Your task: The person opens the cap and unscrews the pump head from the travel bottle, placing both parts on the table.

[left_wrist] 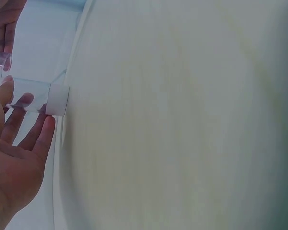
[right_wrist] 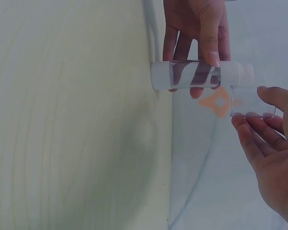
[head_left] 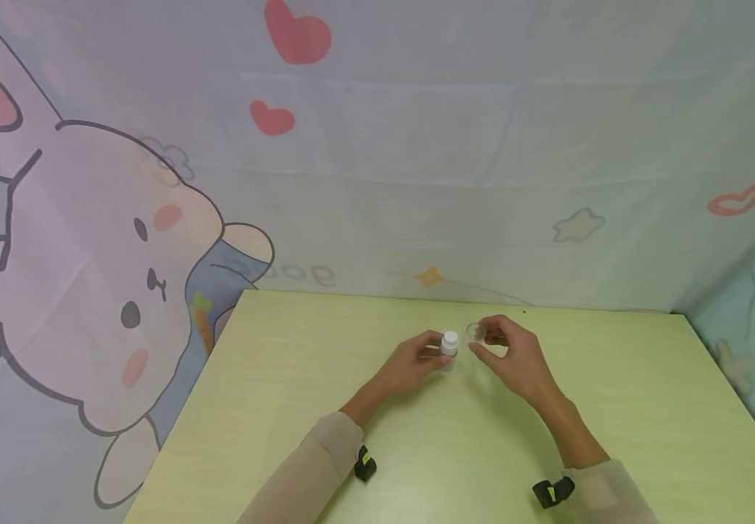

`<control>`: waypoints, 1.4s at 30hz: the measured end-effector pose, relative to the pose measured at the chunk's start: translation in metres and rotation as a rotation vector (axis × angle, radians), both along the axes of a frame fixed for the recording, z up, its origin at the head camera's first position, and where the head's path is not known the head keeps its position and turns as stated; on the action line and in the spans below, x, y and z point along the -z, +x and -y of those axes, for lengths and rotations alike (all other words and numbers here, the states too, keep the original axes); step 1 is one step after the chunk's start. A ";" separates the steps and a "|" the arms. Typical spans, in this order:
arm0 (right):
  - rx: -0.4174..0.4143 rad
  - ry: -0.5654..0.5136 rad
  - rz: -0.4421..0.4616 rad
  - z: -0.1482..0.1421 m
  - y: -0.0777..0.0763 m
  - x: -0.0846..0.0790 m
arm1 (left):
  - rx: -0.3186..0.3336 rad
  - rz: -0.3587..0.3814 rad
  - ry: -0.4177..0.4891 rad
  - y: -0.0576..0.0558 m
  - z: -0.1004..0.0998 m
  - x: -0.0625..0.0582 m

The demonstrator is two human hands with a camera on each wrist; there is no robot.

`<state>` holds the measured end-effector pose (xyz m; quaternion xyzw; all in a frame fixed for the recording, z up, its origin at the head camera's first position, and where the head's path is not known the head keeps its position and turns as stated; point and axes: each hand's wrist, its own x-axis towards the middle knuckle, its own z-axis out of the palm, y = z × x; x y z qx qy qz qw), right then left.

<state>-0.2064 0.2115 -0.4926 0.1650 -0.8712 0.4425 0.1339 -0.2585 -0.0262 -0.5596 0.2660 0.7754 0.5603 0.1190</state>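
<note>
Between the thumb and fingers of my left hand (head_left: 410,362) is a small clear bottle (right_wrist: 197,74) with a white base and a white pump top (head_left: 450,339). It stands upright, with its base close to the table; whether it touches cannot be told. My right hand (head_left: 515,356) pinches a clear cylindrical cap (right_wrist: 252,101) by its sides, just to the right of the bottle's top. Cap and bottle are apart in the head view. In the left wrist view, the left fingers wrap the bottle's clear body (left_wrist: 31,96), and the cap (left_wrist: 1,60) shows at the left edge.
A pale yellow-green table (head_left: 469,451) lies under both hands. Behind it hangs a cloth backdrop (head_left: 403,182) printed with hearts and a rabbit. Each forearm carries a black strapped device, one at the left sleeve (head_left: 325,451) and one at the right sleeve (head_left: 606,491).
</note>
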 end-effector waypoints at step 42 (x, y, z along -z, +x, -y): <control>-0.033 -0.003 0.081 0.003 -0.004 0.044 | 0.003 0.003 0.043 0.000 0.000 0.002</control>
